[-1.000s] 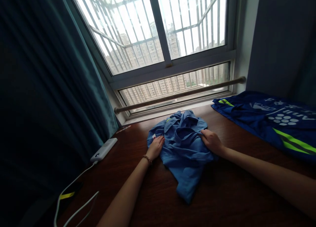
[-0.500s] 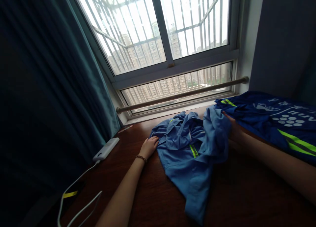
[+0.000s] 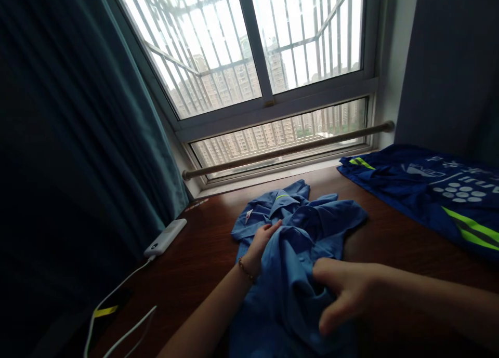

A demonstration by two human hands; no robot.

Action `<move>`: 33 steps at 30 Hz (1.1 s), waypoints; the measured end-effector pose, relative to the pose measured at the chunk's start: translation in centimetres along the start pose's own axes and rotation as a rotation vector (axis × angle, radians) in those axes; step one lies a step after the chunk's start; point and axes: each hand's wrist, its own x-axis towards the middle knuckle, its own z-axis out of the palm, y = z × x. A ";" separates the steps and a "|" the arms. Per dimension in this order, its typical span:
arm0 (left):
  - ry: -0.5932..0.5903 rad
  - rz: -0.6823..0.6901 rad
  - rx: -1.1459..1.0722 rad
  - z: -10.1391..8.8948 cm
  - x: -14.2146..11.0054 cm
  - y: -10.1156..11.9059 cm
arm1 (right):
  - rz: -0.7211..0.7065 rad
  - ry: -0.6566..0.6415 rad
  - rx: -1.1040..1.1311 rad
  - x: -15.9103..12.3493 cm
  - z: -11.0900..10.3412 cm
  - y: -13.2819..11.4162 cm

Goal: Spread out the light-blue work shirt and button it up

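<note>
A light blue button-up work shirt (image 3: 290, 259) lies spread and rumpled before me, its collar end toward the window and its lower part toward me. My left hand (image 3: 262, 242), with a beaded bracelet on the wrist, rests on the shirt's left front, fingers stretched along the fabric. Over the shirt's right side is my right hand (image 3: 341, 288), its thumb held apart from the other fingers. Those fingertips are partly hidden, and fabric folds bulge beside them. A small white label shows on the shirt's left shoulder area.
A dark blue garment (image 3: 405, 186) with yellow-green stripes and white print lies at the right on the wooden surface (image 3: 210, 228). At the left are a white power bank (image 3: 166, 238) with a cable and a teal curtain (image 3: 132, 140). A rail (image 3: 288, 151) crosses before the barred window.
The shirt has been spread out, its right side laid down and its lower part pulled toward me. My left hand moved right onto it; my right hand came nearer and released the bunched cloth.
</note>
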 end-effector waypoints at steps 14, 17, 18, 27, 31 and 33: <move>-0.373 -0.009 0.208 2.4 -5.2 1.0 | -0.175 0.472 -0.489 0.0 -4.9 1.6; -0.558 0.038 0.352 2.5 -5.8 0.8 | -0.122 0.255 -0.557 0.2 -4.1 2.5; -0.622 0.033 0.386 2.6 -6.0 0.8 | -0.094 0.218 -0.586 0.2 -3.9 2.7; -0.552 0.184 0.221 3.1 -5.1 1.0 | 0.155 0.725 -0.975 -1.3 -6.5 3.2; -0.514 0.196 0.262 3.4 -4.3 -0.3 | 0.146 1.120 -0.819 -2.3 -8.9 3.7; -0.587 0.178 0.260 3.5 -4.0 -0.7 | 0.126 1.256 -0.662 -2.7 -10.0 3.9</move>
